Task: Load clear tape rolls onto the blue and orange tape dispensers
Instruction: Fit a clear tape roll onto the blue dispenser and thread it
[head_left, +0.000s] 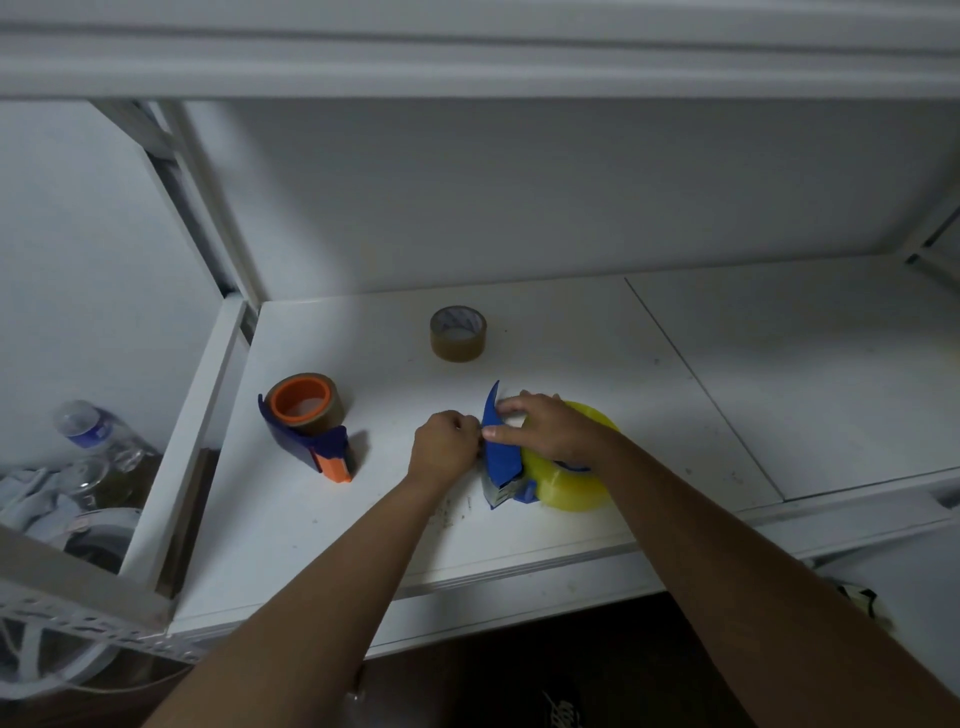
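A blue tape dispenser (500, 457) lies on the white shelf (571, 364) with a large yellowish clear tape roll (571, 483) seated on it. My right hand (545, 423) rests on top of the roll and the dispenser's blue guard. My left hand (448, 441) is closed and pinches at the guard's left edge. To the left stands a blue and orange dispenser (311, 426) carrying a brownish tape roll on its orange hub. A loose brown tape roll (458, 333) lies flat further back on the shelf.
The shelf's front edge runs below my forearms, with dark floor beneath. A white upright post (208, 218) bounds the shelf at the left. Beyond it lie a plastic water bottle (91, 428) and clutter. A shelf board (467, 47) hangs overhead.
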